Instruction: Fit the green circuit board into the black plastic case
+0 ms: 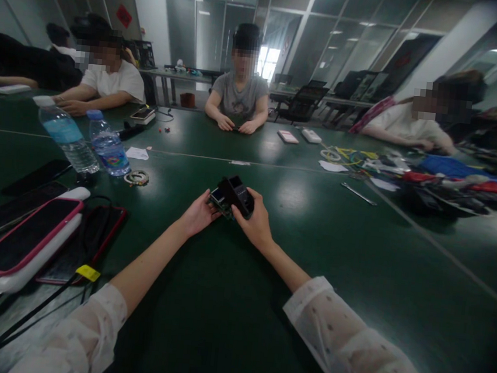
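Note:
My left hand (198,214) is closed on the edge of a small green circuit board (224,207), which seems to carry a dark screen. In my right hand (257,221) is a black plastic casing (239,192) with rectangular openings, gripped between thumb and fingers. The casing is tilted and overlaps the board, covering much of it. Whether the two parts are joined or only touching I cannot tell. Both hands are just above the green table (237,303), in front of me.
Two water bottles (66,137) stand at the left. Nearer lie several phones, a pink-framed one (28,238) among them, with black cables. A wrench (359,193) and a heap of cables and cloth (455,177) lie at the right. A person (240,95) sits opposite; others sit at both sides.

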`<move>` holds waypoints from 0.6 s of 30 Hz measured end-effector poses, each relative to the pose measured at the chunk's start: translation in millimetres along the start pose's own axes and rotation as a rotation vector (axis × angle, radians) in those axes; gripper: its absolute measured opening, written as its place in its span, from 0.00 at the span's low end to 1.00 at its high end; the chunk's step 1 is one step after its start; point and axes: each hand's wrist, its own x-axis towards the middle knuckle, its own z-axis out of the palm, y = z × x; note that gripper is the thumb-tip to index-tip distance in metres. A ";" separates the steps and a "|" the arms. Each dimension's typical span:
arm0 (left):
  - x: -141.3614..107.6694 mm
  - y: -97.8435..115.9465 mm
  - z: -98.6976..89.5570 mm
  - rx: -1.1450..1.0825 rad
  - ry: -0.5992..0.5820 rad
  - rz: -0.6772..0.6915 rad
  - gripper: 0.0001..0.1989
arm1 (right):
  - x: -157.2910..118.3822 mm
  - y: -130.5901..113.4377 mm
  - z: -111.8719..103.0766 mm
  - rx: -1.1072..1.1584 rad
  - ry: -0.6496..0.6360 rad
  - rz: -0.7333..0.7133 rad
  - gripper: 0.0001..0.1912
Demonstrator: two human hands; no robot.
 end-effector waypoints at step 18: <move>-0.8 0.2 3.7 -0.024 0.038 -0.008 0.20 | 4.8 16.5 1.4 0.039 0.210 0.170 0.26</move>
